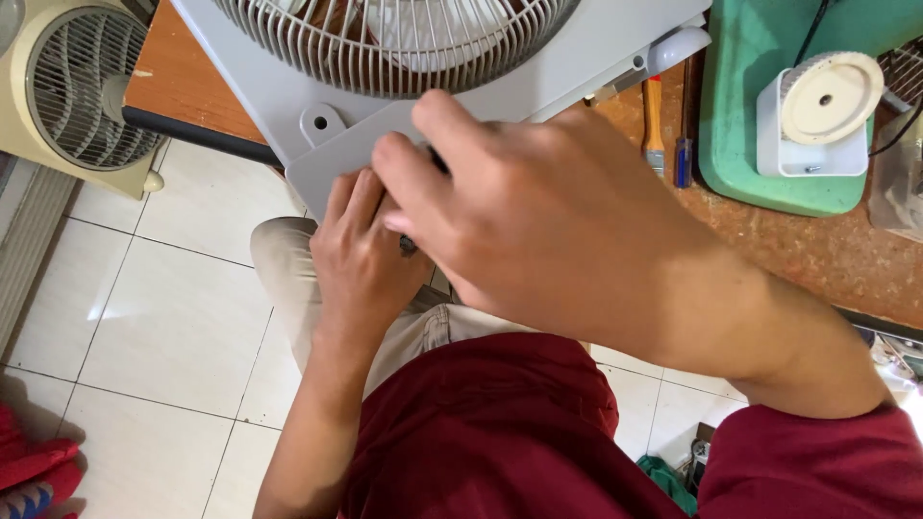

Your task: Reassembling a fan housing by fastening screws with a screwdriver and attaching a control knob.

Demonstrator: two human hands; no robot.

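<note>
A grey box fan [279, 96] with a round grille [385, 48] lies on the wooden bench [817, 250], its lower corner hanging over the edge toward me. My left hand [361, 255] comes up from below and presses its fingers on the fan's grey foot plate [332, 159], gripping its edge. Just right of it and partly over it, my right hand [548, 221] is closed round a dark slim tool [409, 245]. Only a short piece of that tool shows between the fingers, so its tip and kind are hidden.
A cream fan [87, 91] stands on the tiled floor at the left. On the bench at the right are an orange-handled tool [654, 115], a small blue screwdriver [683, 159] and a green tray [760, 96] with a white part topped by a cream disc [827, 101]. Red cloth [29, 461] lies lower left.
</note>
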